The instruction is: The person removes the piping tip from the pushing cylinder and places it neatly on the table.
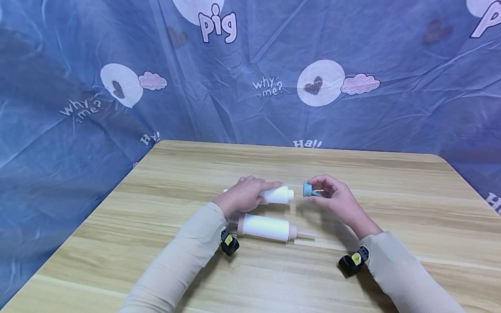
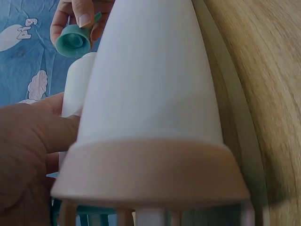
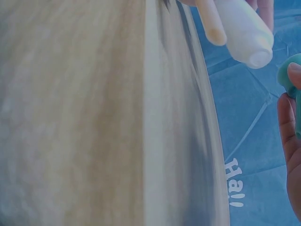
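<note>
My left hand (image 1: 244, 195) grips a white bottle (image 1: 278, 195) lying sideways, its bare neck facing right. Just right of that neck, my right hand (image 1: 336, 200) pinches a teal nozzle cap (image 1: 308, 189) by its thin spout. The cap's hollow underside faces the bottle, with a small gap between them. In the left wrist view the teal cap (image 2: 73, 41) shows its round opening. Nearer me lies a second white bottle (image 1: 266, 227) with pinkish-beige ends and a long pointed nozzle (image 1: 306, 234). It fills much of the left wrist view. My palm hides the first bottle's rear.
Everything lies on a wood-grain table (image 1: 391, 187). A blue printed cloth (image 1: 242, 108) hangs behind its far edge and along the left side. A black wrist camera (image 1: 230, 244) sits on the left wrist, another camera (image 1: 352, 263) on the right.
</note>
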Tool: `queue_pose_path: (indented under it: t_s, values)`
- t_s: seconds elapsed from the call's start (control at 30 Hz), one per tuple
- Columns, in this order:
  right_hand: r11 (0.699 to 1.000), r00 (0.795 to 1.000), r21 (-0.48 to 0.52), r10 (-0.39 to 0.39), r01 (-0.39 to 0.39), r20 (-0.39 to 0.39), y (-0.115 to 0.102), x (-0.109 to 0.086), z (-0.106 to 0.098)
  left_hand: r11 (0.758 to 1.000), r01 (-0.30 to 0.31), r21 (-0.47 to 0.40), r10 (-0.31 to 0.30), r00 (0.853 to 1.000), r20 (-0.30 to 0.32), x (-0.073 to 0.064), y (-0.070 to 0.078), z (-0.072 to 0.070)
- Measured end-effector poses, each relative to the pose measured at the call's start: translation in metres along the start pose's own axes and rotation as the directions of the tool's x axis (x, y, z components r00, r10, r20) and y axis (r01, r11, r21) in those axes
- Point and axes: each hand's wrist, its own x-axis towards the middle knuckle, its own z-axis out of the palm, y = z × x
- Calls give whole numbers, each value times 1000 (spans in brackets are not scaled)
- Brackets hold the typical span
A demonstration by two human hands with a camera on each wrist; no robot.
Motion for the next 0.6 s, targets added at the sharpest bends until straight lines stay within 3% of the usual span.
queue_pose_path:
  t_s: [0.3, 0.6]
  values:
    - [1000, 1000, 6, 0, 0, 0, 1, -1, 1, 997, 82, 3, -82, 995, 54, -2, -5, 4]
    - [1000, 1000, -7, -3, 3, -1, 2, -4, 2, 996, 93, -1, -93, 992, 90, -5, -5, 5]
